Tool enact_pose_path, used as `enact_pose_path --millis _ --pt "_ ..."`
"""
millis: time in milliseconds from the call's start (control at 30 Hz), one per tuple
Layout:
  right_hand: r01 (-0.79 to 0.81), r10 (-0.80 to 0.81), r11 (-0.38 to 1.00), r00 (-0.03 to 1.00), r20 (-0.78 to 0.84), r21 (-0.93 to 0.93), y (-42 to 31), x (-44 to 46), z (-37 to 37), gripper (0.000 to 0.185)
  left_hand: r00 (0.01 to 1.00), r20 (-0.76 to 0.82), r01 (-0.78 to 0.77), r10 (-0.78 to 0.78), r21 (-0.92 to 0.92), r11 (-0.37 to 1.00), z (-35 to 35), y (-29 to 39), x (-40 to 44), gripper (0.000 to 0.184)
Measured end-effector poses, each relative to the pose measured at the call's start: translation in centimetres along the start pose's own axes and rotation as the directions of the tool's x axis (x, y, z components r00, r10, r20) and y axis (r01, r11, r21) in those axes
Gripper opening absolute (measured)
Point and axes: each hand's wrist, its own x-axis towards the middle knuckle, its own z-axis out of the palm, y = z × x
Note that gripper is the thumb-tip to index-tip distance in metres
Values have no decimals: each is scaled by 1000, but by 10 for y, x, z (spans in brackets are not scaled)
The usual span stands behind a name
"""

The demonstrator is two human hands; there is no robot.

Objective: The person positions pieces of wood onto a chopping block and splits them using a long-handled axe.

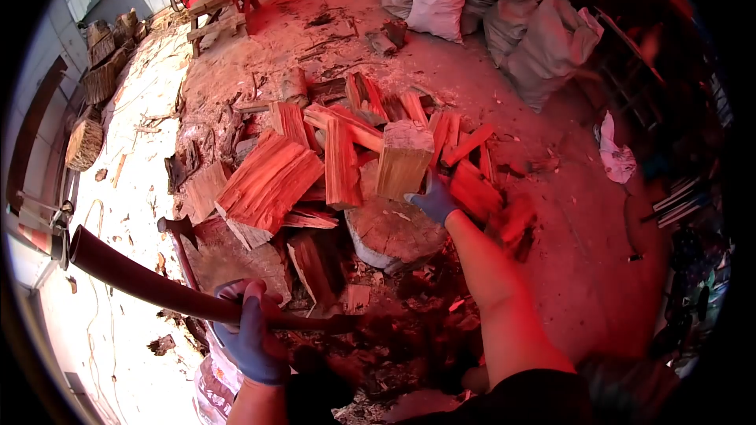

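Observation:
My left hand (253,334), in a blue-grey glove, is closed around a long, curved, dark tool handle (150,283), shaped like an axe handle. The handle slants from the upper left into shadow at the right, where I cannot make out a head. My right hand (435,201), gloved too, grips the lower right edge of a split log (403,164), thumb on its front face. That log stands upright on a round chopping stump (398,232). Left of it lies a large split log (272,181) beside another stump (236,264). A second axe head (177,228) shows at that stump's left edge.
Split firewood (342,161) is heaped behind and around the stump. Full sacks (543,47) stand at the back right. Round logs (85,140) line the left wall. A wooden stand (213,12) is at the back left. Wood chips and bark litter the floor.

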Motion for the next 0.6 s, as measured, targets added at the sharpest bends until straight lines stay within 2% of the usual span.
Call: enact_pose_path --millis 67,100,133,200,333,433,500,600 --pt "7 -11 1000 991 133 25 -12 -4 -2 91 998 45 -32 33 -8 999 0 -2 -3 28" --pt "-54 63 997 985 160 -60 -27 -5 -8 91 998 53 -36 36 -9 999 3 -1 -5 28" --pt "-55 63 997 987 149 -56 -35 -1 -12 91 998 42 -36 36 11 999 5 1 -6 28" --pt "-65 69 998 965 252 -23 -45 5 -16 91 999 30 -38 37 36 999 6 3 -9 28" --pt "-26 8 997 974 225 77 -24 13 -11 99 997 48 -67 65 46 997 5 3 -12 28" --pt "-174 144 979 960 240 106 -41 15 -16 89 996 59 -72 69 48 996 4 2 -14 29" --pt "-85 99 994 970 222 -75 -49 16 -20 89 996 65 -69 66 37 997 4 1 -15 29" --pt "-53 70 995 975 210 -82 -40 20 -17 90 996 59 -66 64 33 997 4 2 -16 30"
